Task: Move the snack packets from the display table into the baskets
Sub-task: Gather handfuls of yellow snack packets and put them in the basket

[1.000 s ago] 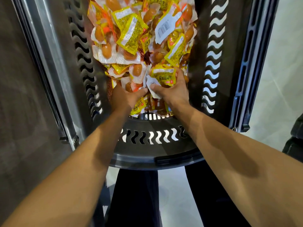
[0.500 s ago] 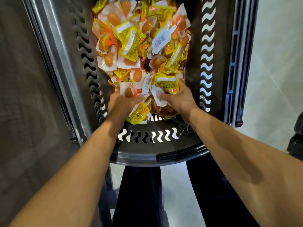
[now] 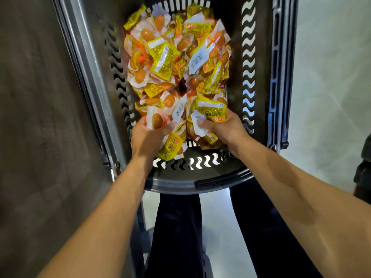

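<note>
Currently gripping seemingly loose handfuls of glossy yellow snack packets (image 3: 170, 63) with left hand (image 3: 146, 137) and right hand (image 3: 222, 127) inside dark slotted plastic basket (image 3: 200, 183), risking slippery strays.

One basket (image 3: 200, 182), dark grey plastic, wavy slots in its walls. Inside it, a heap of snack packets (image 3: 172, 63): yellow wrappers and clear ones showing brown ovals. My left hand (image 3: 146, 139), at the heap's near left, grips several packets. My right hand (image 3: 224, 127), near right, grips a yellow packet and others. One metal rail (image 3: 84, 77) runs beside the basket's left wall, with a brown panel (image 3: 36, 117) further left. Pale floor (image 3: 331, 97) lies to the right. My dark trousers (image 3: 176, 227) show below the near rim.
</note>
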